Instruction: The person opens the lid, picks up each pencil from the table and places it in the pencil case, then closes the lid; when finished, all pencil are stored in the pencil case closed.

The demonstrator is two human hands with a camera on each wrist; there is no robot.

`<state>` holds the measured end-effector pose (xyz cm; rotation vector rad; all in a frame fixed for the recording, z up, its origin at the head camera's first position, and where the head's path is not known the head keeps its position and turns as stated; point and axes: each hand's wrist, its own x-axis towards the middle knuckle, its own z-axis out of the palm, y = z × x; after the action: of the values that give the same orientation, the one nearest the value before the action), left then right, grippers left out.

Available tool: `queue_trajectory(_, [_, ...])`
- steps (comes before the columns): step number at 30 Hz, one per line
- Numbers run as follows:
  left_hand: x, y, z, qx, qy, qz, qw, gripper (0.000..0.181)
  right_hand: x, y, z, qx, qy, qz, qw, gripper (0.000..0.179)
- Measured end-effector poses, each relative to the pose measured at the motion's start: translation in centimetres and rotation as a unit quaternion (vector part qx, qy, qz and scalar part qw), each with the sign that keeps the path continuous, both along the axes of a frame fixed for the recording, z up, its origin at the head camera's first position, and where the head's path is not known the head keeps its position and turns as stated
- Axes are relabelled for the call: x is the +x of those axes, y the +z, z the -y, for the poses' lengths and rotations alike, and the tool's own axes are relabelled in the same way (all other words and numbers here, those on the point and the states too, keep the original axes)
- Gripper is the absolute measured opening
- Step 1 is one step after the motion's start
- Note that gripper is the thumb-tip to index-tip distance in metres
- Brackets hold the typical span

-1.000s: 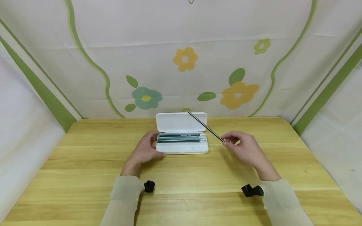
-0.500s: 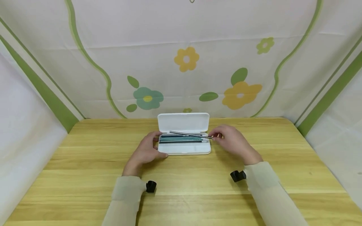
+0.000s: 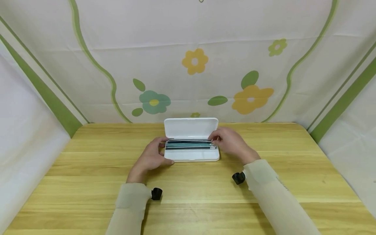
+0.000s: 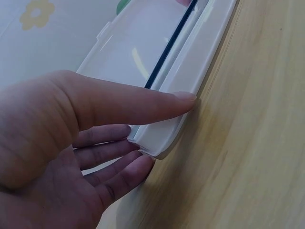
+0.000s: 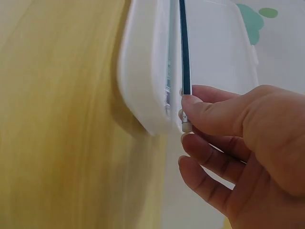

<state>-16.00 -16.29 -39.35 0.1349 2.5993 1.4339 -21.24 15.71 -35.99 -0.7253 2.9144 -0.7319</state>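
Observation:
A white pencil case [image 3: 192, 156] lies on the table with its lid [image 3: 191, 128] raised at the back. Several dark and teal pencils [image 3: 189, 148] lie lengthwise inside it. With thumb and fingertips, my right hand [image 3: 230, 143] pinches a dark striped pencil [image 5: 186, 57] near its white eraser end, over the back part of the case. My left hand [image 3: 150, 156] holds the case's left end. In the left wrist view its thumb [image 4: 143, 104] lies along the front wall, and the other fingers are at the end and underside.
The wooden table [image 3: 188, 192] extends all around the case. A flowered cloth [image 3: 194, 85] hangs directly behind the table's back edge, close to the lid. A black wrist mount [image 3: 238, 178] sticks out from each sleeve.
My right hand has moved left and toward the case, bringing the pencil from a steep slant beside it to nearly level over the other pencils. The left hand stays on the case.

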Motion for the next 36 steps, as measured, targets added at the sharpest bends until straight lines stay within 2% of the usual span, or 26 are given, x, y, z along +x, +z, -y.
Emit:
queue_trajectory(9, [0.0, -0.2, 0.1, 0.013, -0.006, 0.002, 0.9999, 0.092, -0.2, -1.4, -0.2, -0.048, -0.018, 0.016, 0.9986, 0.016])
queue_trajectory(13, [0.0, -0.2, 0.1, 0.013, -0.004, 0.005, 0.9999, 0.092, -0.1, -2.4, -0.5, -0.106, -0.034, 0.01, 0.9937, 0.012])
queue_trajectory(17, [0.0, -0.2, 0.2, 0.009, -0.001, 0.009, 0.9999, 0.093, 0.0, -3.4, -0.9, -0.163, -0.067, 0.015, 0.9843, 0.006])
queue_trajectory(21, [0.0, -0.3, 0.3, 0.01, 0.001, 0.01, 0.9999, 0.092, -0.2, -4.0, -1.1, -0.183, -0.102, 0.036, 0.9773, 0.005])
queue_trajectory(36, [0.0, -0.2, 0.4, 0.008, -0.002, 0.008, 0.9999, 0.092, -0.3, -4.3, -1.9, -0.225, -0.124, 0.075, 0.9635, 0.01])
